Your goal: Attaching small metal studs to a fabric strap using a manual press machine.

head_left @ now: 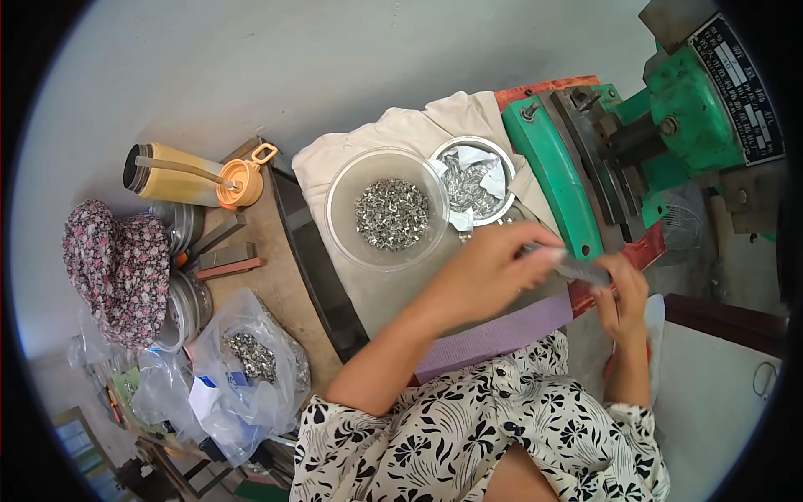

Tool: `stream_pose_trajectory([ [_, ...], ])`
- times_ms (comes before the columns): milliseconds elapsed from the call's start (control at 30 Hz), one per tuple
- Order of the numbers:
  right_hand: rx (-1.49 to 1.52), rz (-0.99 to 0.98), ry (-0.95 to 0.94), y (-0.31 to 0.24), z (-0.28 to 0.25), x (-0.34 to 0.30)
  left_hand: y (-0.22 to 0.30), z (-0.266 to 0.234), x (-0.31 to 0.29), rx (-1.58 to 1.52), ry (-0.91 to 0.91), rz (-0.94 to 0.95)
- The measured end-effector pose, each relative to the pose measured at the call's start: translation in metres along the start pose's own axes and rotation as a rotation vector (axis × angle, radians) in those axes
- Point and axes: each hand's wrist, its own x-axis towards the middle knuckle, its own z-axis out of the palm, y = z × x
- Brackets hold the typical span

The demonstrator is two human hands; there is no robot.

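Note:
My left hand (493, 268) is closed, its thumb and fingers pinching a dark grey, flat bar-like piece (583, 270). At the bar's other end, the fingers of my right hand (621, 297) are closed around it. Motion blurs the bar, so its exact kind is unclear. Both hands are in front of the green press. Beyond my left hand, a clear round tub (341, 238) holds many small metal parts (391, 214). Touching the tub on its right, a metal bowl (504, 207) contains slim shiny pieces (470, 188) and white scraps.
A green press (552, 180) stands at the right. Beige cloth (314, 163) covers the bench, with a purple strip (493, 335) along its near edge. On the left table are a yellow bottle (188, 176), a floral cap (117, 272), metal blocks (226, 257) and a plastic bag of parts (251, 356).

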Motion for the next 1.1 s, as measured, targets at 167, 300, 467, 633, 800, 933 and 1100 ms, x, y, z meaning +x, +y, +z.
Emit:
stream_pose_trajectory([
  [167, 0.75, 0.234, 0.065, -0.023, 0.042, 0.083, 0.017, -0.055, -0.03, 0.036, 0.254, 0.26],
  [300, 1.065, 0.14, 0.041, -0.041, 0.073, 0.128, 0.025, -0.082, -0.051, 0.283, 0.424, 0.276],
  [467, 0.663, 0.084, 0.032, -0.043, 0.076, 0.123, 0.014, -0.097, -0.059, 0.664, 0.602, 0.241],
  [633, 0.837, 0.311, 0.038, -0.03, 0.061, 0.072, -0.002, -0.101, -0.065, 0.271, 0.631, 0.238],
  [800, 0.912, 0.749, -0.095, 0.012, 0.034, -0.022, 0.003, -0.061, -0.07, 0.125, 0.071, -0.014],
  [933, 0.818, 0.954, 0.221, 0.056, 0.03, -0.084, -0.041, -0.01, -0.048, 0.325, -0.43, -0.009],
  [1100, 0.684, 1.029, 0.411, 0.085, 0.041, -0.091, -0.096, 0.033, -0.057, 0.459, -0.288, -0.194],
])
